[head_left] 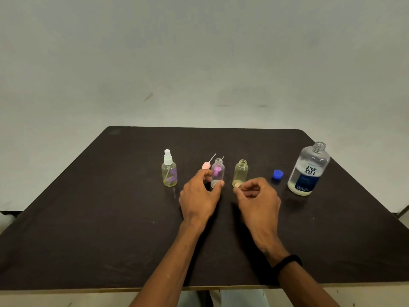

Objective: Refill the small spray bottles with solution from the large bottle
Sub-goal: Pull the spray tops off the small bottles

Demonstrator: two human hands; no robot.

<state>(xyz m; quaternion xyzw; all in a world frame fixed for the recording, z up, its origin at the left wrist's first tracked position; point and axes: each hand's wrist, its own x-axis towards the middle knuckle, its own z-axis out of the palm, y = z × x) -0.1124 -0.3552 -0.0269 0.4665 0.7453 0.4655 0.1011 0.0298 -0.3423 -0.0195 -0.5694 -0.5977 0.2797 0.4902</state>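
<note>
Right now the left hand (199, 193) pinches the base of the open purple-tinted bottle (217, 171), thumb on one side and fingers on the other, so it is gripping that bottle. The right hand (257, 196) sits just beside the open yellow-tinted bottle (240, 172), fingers curled with the tips at its base; cannot tell if they actually grip it or only touch. The step in hand looks like steadying or lining up the two uncapped bottles ahead of a pour. To do it well, keep both upright, hold low so the narrow necks stay clear, and leave room between them, since they are light and would tip easily. The large bottle (308, 170) stands uncapped on the table (88, 218) well to the right, clear liquid only in its lower part, its blue cap (277, 174) lying just beside it. Purple bottle looks near empty, a trace at the bottom at most. Yellow bottle has a shallow layer at the bottom. A third small bottle (169, 172) on the left has its white sprayer on, with a little liquid low down. A pink sprayer head (206, 165) with its tube lies behind the left hand.
</note>
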